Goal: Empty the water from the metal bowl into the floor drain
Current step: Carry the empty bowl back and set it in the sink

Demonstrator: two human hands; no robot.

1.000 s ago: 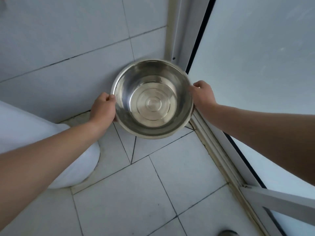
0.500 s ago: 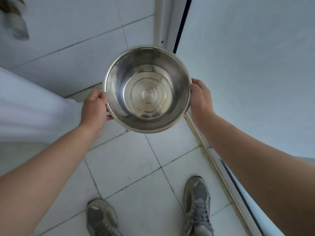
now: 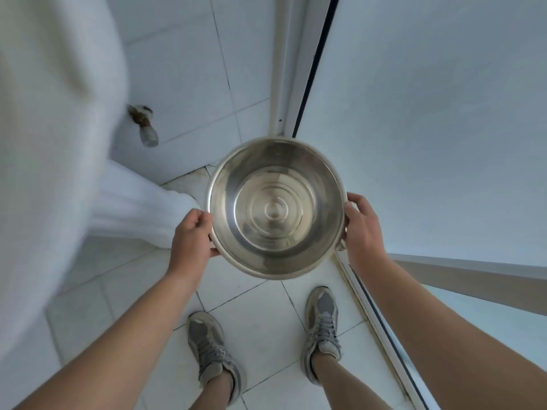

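I hold a round metal bowl (image 3: 276,207) level in front of me, above the white tiled floor (image 3: 260,318). My left hand (image 3: 192,236) grips its left rim and my right hand (image 3: 362,229) grips its right rim. The bowl's inside shows concentric rings on the bottom; I cannot tell whether any water is in it. No floor drain is visible in this view.
A white toilet (image 3: 59,143) fills the left side. A wall valve (image 3: 145,125) sticks out of the tiled wall behind it. A frosted glass door (image 3: 429,113) and its frame stand on the right. My two grey shoes (image 3: 322,321) stand on the tiles below the bowl.
The bowl has come up and back toward me, away from the corner of the floor, still held by both hands. The view has tilted so my shoes and the valve show.
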